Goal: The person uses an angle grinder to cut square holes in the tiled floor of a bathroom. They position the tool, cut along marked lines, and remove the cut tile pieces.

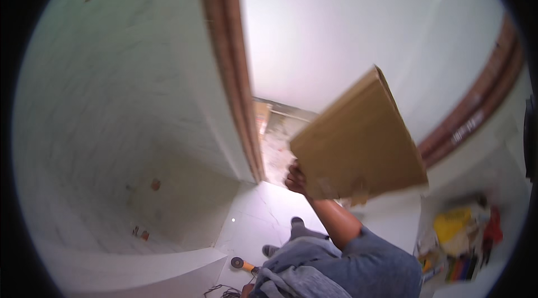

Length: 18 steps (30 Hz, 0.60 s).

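A flat brown cardboard piece (358,141), seemingly a folded carton, is held up at a slant in front of me. My right hand (297,178) is closed around its lower left edge, with the raised forearm below it. Down at the bottom edge, a small patch of skin, likely my left hand (247,290), shows beside my grey-blue clothing; its fingers are hidden. Close to it is an angle grinder (244,265) with an orange body and a dark disc. Whether my left hand touches the grinder, I cannot tell.
A doorway with a reddish-brown frame (227,63) opens ahead onto a rough floor (276,147). Glossy white tiles (246,219) lie underfoot. A dark cord (227,292) runs near the grinder. At right, a yellow bag (453,224) and several coloured items sit together. Marbled walls (112,102) stand left.
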Motion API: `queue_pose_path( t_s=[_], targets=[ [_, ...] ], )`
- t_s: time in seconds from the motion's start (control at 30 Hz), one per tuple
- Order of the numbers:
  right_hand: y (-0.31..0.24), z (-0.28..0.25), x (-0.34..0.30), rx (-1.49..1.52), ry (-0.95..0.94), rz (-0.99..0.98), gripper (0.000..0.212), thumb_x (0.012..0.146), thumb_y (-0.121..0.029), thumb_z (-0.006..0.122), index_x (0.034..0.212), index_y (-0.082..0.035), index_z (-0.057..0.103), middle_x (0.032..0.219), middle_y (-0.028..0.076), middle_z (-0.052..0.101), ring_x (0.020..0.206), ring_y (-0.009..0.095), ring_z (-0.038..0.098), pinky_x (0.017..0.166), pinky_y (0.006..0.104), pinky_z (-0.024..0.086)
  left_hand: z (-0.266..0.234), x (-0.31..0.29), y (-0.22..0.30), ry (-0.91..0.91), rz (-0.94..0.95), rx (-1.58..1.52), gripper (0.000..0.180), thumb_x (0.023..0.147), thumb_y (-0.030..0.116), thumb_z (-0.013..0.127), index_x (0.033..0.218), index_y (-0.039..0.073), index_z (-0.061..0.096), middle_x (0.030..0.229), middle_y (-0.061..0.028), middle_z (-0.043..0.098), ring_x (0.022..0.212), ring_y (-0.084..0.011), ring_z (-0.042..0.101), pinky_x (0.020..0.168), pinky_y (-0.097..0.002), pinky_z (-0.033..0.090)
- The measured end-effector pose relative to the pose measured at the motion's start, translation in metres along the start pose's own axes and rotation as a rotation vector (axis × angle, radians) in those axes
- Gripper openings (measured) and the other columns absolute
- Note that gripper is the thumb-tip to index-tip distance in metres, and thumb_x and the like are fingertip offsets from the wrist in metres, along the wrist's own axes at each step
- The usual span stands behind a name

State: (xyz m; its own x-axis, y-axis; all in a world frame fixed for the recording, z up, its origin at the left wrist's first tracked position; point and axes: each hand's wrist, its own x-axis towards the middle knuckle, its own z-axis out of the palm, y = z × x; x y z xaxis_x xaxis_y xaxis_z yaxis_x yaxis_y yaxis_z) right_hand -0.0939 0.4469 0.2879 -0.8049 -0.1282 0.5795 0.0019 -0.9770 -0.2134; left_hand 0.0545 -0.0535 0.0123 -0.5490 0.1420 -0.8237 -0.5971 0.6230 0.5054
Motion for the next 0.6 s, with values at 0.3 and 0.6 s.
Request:
queue_pose_path(
  t_s=[0.3,0.6],
  targets=[
    [-0.021,-0.008,-0.105,-2.229,1.023,0.943,0.014,0.078,-0.021,0.078,0.082,-0.008,0.079,0.086,0.02,0.074,0.083,0.037,0.072,0.073,0.0455,0.057,-0.045,0.013,0.064,-0.076,-0.058,0.211,0.051,0.088,0.034,0.077,0.12,-0.004,0.068,0.093,-0.0123,0.073,0.079,-0.0195,0.069,0.069,-0.0321,0.054],
    [-0.138,0.103,-0.196,-0.497,0.872,-0.452,0.051,0.079,-0.032,0.088,0.114,0.003,0.073,0.096,0.007,0.076,0.087,0.014,0.07,0.084,0.0299,0.056,-0.054,0.032,0.194,-0.116,0.047,0.449,0.045,0.088,0.027,0.078,0.12,-0.004,0.067,0.091,-0.0122,0.072,0.078,-0.0193,0.069,0.066,-0.0319,0.054]
  ],
)
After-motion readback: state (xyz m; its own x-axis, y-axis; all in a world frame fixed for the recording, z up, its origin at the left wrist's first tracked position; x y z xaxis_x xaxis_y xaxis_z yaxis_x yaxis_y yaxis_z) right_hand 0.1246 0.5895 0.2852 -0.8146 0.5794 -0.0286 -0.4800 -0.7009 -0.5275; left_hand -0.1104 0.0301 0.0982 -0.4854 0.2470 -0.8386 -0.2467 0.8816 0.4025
